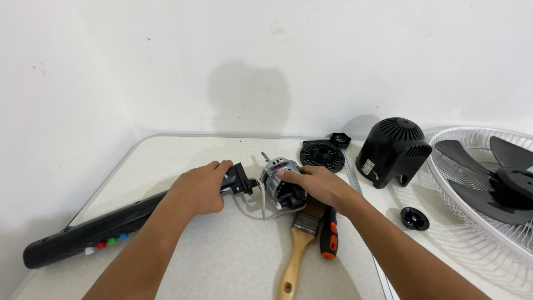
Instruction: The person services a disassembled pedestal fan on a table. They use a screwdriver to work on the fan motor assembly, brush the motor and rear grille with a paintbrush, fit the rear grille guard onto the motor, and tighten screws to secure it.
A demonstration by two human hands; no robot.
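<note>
1. I saw the pale speckled worktop (233,261) with its grey metal rim running along the far side and down the right, where a second pale surface butted against it.
2. The near middle of the worktop lay bare, and so did the far left corner by the white wall (166,55); that was the open room I had.
3. My left hand (201,188) was curled shut around the black plastic neck joint at the top of a long black fan stand (83,236), which lay slanted towards the near left corner, its row of coloured buttons facing up.
4. My right hand (316,186) was clamped over the small silver and black electric motor (277,180), which sat near the worktop's middle, just right of the joint, its shaft pointing up and away.
5. A grey wire looped on the worktop below the motor.
6. A wooden-handled paintbrush (297,247) and a black and orange screwdriver (329,236) lay just beside each other under my right wrist.
7. Further back sat a round black ribbed plastic disc (322,154) and a small black knob (340,139).
8. On the right surface stood a black vented motor housing (394,150), a small round black cap (415,218), and a white wire fan guard (477,194) holding dark grey blades (499,172).
</note>
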